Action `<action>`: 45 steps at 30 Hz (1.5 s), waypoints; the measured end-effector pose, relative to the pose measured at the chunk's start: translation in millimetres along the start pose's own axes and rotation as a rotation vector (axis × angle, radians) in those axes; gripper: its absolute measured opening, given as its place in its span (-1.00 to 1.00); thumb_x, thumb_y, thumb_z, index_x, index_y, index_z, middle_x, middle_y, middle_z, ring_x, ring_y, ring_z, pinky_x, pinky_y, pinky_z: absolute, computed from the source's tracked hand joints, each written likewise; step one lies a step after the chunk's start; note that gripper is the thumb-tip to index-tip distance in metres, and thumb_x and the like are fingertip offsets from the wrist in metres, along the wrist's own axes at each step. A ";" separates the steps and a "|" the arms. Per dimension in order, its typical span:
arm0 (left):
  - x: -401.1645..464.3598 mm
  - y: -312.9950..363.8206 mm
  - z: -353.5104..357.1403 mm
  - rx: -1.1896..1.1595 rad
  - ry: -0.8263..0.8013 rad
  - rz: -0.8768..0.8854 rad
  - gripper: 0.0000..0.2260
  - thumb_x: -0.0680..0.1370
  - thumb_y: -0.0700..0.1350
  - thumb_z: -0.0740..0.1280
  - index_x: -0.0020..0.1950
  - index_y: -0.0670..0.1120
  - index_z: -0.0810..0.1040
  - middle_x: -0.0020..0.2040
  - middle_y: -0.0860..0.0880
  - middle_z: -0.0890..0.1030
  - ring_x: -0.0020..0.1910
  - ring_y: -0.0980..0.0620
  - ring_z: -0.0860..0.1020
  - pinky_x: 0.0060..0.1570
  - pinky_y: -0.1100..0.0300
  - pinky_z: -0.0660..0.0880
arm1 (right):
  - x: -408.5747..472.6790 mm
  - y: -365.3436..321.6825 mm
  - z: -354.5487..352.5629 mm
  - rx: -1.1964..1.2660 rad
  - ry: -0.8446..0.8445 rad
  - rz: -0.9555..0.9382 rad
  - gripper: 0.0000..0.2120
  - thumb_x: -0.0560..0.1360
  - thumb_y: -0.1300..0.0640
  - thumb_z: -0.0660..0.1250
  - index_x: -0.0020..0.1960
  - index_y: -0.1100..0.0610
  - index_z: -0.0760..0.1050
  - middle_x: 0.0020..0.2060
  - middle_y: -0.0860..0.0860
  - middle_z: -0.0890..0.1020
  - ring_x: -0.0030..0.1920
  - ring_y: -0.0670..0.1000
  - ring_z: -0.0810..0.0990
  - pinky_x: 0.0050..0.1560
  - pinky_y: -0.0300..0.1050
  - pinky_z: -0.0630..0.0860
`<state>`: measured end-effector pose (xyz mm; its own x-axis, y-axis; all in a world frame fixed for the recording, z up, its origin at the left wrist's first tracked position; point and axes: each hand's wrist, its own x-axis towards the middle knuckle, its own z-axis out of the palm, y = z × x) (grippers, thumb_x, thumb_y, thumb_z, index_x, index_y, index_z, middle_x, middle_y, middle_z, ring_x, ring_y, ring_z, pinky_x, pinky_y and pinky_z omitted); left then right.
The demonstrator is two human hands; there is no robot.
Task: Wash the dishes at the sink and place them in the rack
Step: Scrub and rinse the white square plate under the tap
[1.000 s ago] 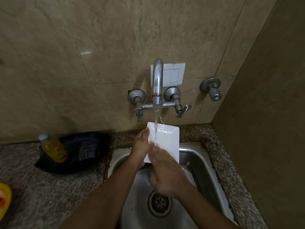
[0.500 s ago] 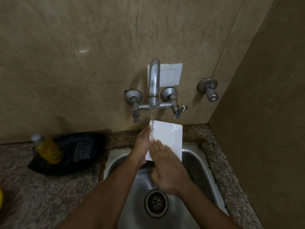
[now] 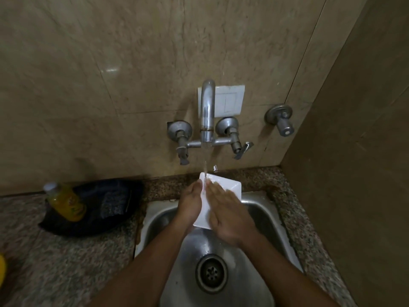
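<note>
A white rectangular plate (image 3: 230, 185) is held upright over the steel sink (image 3: 261, 216), under the water running from the tap (image 3: 207, 114). My left hand (image 3: 190, 204) grips the plate's left edge, thumb on the front. My right hand (image 3: 230, 213) lies flat on the plate's face, fingers together and pointing up toward the stream, covering most of the plate. The sink drain (image 3: 211, 272) shows below my wrists. No rack is in view.
A yellow dish-soap bottle (image 3: 65, 202) stands in front of a black bag (image 3: 99, 204) on the speckled granite counter (image 3: 62, 262) at left. A yellow object (image 3: 1, 271) peeks in at the far left edge. A separate wall valve (image 3: 282, 120) and a side wall are at right.
My right hand has slid up the plate's face toward the water stream. The plate has tilted and now sits lower in the view, and the camera has shifted a little.
</note>
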<state>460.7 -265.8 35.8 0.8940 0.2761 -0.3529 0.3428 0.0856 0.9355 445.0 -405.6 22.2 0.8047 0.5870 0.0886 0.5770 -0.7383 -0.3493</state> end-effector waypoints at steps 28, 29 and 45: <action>0.7 5.1 -20.1 -0.004 0.018 0.016 -0.74 0.66 0.02 0.17 -0.05 0.03 0.63 -0.02 -0.03 0.69 0.04 -0.06 0.63 0.22 -0.04 0.51 | -20.1 -13.2 15.1 -0.037 -0.027 -0.125 -0.36 0.65 -0.18 -0.10 0.62 0.13 -0.05 0.60 0.02 -0.07 0.59 -0.04 -0.14 0.56 0.03 -0.04; 0.6 4.5 -16.0 -0.008 -0.015 0.016 -0.75 0.67 0.02 0.17 -0.03 0.02 0.63 0.00 -0.05 0.69 0.07 -0.08 0.63 0.24 -0.07 0.50 | -10.2 -6.4 8.6 -0.073 0.003 -0.041 -0.34 0.64 -0.21 -0.16 0.62 0.13 -0.09 0.60 0.03 -0.12 0.59 -0.02 -0.18 0.56 0.05 -0.05; 5.5 14.2 -4.9 -0.187 -0.050 -0.108 -0.70 0.65 0.10 0.18 0.29 0.04 0.56 0.19 -0.06 0.65 0.14 -0.10 0.63 0.25 -0.12 0.51 | -17.9 -0.4 -1.6 0.104 -0.036 -0.145 -0.42 0.56 0.05 0.11 0.58 -0.01 0.18 0.57 -0.09 0.13 0.57 -0.10 0.00 0.55 -0.02 -0.14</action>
<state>469.0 -258.3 47.2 0.8695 0.2087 -0.4476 0.3824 0.2891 0.8776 430.6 -416.4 22.3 0.7076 0.6976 0.1121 0.6674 -0.6078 -0.4304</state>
